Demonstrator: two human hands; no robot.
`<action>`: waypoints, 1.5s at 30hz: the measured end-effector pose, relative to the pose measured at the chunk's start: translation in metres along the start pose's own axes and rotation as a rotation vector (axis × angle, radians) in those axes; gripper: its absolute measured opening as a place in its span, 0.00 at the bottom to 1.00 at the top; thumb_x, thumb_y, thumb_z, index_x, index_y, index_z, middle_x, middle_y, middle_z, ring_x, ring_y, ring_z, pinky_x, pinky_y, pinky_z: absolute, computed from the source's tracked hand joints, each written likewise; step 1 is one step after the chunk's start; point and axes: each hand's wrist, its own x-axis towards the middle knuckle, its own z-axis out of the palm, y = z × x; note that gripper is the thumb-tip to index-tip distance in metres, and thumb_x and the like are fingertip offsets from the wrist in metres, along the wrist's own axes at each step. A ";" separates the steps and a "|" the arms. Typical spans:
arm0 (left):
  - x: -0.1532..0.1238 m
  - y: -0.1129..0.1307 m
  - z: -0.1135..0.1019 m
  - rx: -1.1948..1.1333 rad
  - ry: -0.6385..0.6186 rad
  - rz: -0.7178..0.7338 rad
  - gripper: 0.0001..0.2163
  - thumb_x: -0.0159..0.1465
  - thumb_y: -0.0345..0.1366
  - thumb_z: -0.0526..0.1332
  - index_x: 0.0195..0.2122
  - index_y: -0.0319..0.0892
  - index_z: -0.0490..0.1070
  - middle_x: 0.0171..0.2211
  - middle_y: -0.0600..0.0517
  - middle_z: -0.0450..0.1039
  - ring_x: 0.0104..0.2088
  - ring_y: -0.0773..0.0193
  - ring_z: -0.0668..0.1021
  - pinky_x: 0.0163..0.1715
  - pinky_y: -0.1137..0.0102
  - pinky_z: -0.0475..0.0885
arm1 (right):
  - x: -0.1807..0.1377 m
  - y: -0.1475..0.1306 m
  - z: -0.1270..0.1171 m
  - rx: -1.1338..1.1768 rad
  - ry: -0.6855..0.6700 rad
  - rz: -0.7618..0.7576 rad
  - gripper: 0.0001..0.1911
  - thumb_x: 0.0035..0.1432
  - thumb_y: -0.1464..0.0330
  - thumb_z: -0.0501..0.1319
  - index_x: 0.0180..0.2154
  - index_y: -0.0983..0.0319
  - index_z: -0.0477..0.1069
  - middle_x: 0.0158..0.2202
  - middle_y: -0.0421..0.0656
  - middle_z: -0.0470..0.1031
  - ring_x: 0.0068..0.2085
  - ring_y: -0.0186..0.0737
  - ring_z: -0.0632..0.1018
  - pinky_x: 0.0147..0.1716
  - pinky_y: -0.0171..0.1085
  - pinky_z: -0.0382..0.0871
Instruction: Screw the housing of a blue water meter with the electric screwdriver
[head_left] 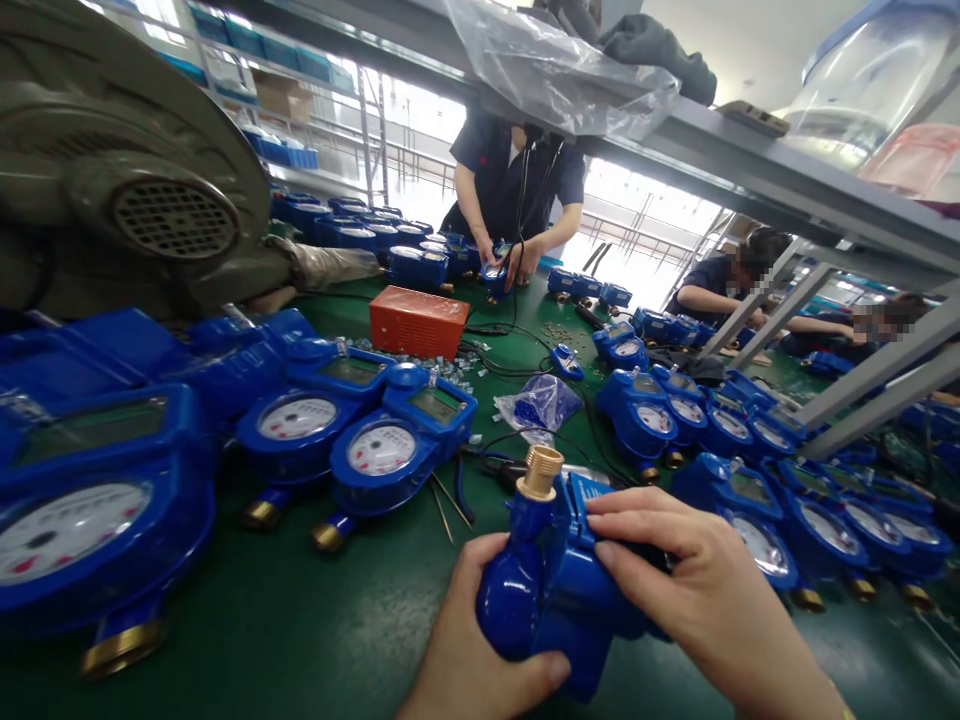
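A blue water meter (517, 590) with a threaded brass end (541, 472) pointing up is held close in front of me, tilted on its side. My left hand (480, 640) wraps round its rounded body, thumb across the lower front. With the fingertips of my right hand (690, 570) I grip the meter's upper edge, at a blue cover piece (589, 500). The dial of this meter is turned away from view, and the right hand hides part of its far side.
Finished-looking blue meters (382, 450) stand left and right on the green bench (300, 610). Behind are an orange box (420, 320), a plastic bag (540, 405), cables and small clear parts. A large blower (135, 170) stands left; a shelf (675, 140) hangs overhead. A co-worker (517, 180) handles another meter opposite.
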 end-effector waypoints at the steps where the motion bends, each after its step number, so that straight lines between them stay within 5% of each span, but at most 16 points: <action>1: 0.000 0.000 0.000 0.002 -0.005 -0.001 0.34 0.36 0.37 0.72 0.47 0.46 0.63 0.38 0.52 0.75 0.35 0.53 0.76 0.35 0.65 0.72 | 0.000 0.000 -0.001 0.000 -0.002 0.001 0.08 0.56 0.70 0.62 0.36 0.54 0.78 0.40 0.40 0.78 0.41 0.38 0.78 0.42 0.35 0.76; 14: 0.005 -0.011 -0.007 0.080 -0.155 0.025 0.35 0.41 0.38 0.72 0.50 0.46 0.58 0.43 0.47 0.73 0.40 0.48 0.76 0.40 0.59 0.72 | -0.003 -0.005 0.014 0.008 0.095 0.040 0.07 0.55 0.72 0.60 0.32 0.57 0.76 0.38 0.40 0.77 0.40 0.36 0.77 0.41 0.35 0.73; 23: 0.002 0.001 -0.004 0.029 -0.074 -0.027 0.34 0.40 0.36 0.70 0.49 0.45 0.58 0.41 0.50 0.73 0.39 0.51 0.76 0.39 0.62 0.71 | 0.001 -0.011 0.023 -0.055 0.216 -0.008 0.08 0.52 0.76 0.58 0.30 0.59 0.74 0.36 0.39 0.76 0.39 0.34 0.76 0.40 0.34 0.70; 35: 0.006 -0.009 -0.006 -0.230 -0.164 -0.103 0.37 0.40 0.38 0.74 0.50 0.45 0.58 0.44 0.45 0.74 0.44 0.46 0.76 0.41 0.59 0.73 | 0.013 -0.011 0.017 -0.056 0.096 0.031 0.06 0.55 0.72 0.58 0.31 0.57 0.73 0.37 0.35 0.76 0.40 0.33 0.75 0.42 0.32 0.67; 41: 0.007 -0.008 -0.010 -0.661 -0.242 -0.341 0.38 0.46 0.41 0.73 0.55 0.45 0.56 0.45 0.42 0.74 0.46 0.45 0.76 0.45 0.55 0.71 | 0.032 0.016 -0.005 0.056 0.189 0.306 0.12 0.59 0.60 0.55 0.40 0.59 0.72 0.37 0.40 0.77 0.35 0.37 0.77 0.33 0.34 0.68; 45: 0.004 -0.009 -0.016 -0.893 -0.368 -0.570 0.34 0.49 0.46 0.71 0.55 0.44 0.61 0.40 0.44 0.77 0.45 0.44 0.77 0.45 0.52 0.70 | 0.042 0.047 0.006 -0.047 0.109 0.375 0.12 0.59 0.63 0.54 0.37 0.62 0.72 0.33 0.44 0.77 0.33 0.41 0.77 0.32 0.36 0.68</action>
